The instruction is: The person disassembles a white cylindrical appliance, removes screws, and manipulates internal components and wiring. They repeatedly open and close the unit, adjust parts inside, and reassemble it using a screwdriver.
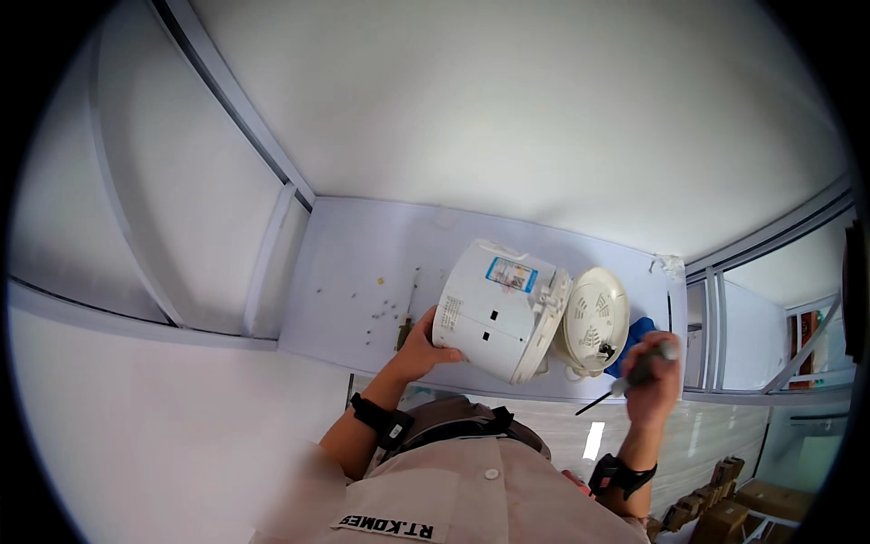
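On my feed, I'm holding a white, rounded plastic appliance body [480, 317] in my half-curled left hand [422, 352]; my right hand [656, 397] is tightly gripping a grey-handled, black-shafted screwdriver [640, 373].

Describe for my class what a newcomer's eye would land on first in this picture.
Probably the bulky white appliance housing, tilted at the middle of the table with the left hand gripping its lower left. Next, the screwdriver in the right hand, near the table's right front, beside an oval cream slotted cover. Then the tiny scattered parts, likely screws, at left.
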The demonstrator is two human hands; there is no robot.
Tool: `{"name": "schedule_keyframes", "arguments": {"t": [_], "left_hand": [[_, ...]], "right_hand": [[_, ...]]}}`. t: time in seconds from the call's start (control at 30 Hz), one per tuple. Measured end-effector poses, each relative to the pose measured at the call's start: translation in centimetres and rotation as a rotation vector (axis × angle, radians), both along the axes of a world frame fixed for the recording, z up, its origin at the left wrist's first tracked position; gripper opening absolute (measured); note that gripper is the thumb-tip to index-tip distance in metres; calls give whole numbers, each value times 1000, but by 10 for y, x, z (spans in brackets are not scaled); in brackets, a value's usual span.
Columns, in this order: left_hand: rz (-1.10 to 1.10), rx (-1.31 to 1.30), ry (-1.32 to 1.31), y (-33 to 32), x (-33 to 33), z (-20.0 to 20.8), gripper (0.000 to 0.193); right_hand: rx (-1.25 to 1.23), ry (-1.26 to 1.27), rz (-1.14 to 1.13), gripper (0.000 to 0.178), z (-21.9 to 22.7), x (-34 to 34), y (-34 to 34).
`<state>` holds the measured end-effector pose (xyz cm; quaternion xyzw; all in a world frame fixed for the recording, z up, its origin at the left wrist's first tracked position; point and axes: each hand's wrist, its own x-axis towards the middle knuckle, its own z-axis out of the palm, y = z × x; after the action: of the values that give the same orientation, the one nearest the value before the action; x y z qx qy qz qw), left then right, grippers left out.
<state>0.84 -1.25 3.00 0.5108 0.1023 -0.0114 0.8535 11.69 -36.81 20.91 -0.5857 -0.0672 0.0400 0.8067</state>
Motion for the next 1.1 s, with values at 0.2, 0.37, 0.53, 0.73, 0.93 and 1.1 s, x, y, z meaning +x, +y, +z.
{"name": "schedule_keyframes", "arguments": {"t": [0.2,0.37,0.53,0.73,0.93,1.1], "left_hand": [[-31,6,1,1,2,5,105],[-1,75,-42,-4,1,7,108],[125,202,-60,-11,0,31,113],[193,491,-153,-9,-5,67,104],[79,690,-112,-6,-9,121,84],[98,680,-159,-13,-8,110,85]], "right_hand": [[-392,239,273,43,-34,-8,58],[-450,229,429,43,-37,-10,82],[-393,312,363,36,-50,0,89],[-253,402,356,25,-73,4,75],[-49,473,213,27,-89,5,83],[-134,464,209,39,-106,8,80]]}}
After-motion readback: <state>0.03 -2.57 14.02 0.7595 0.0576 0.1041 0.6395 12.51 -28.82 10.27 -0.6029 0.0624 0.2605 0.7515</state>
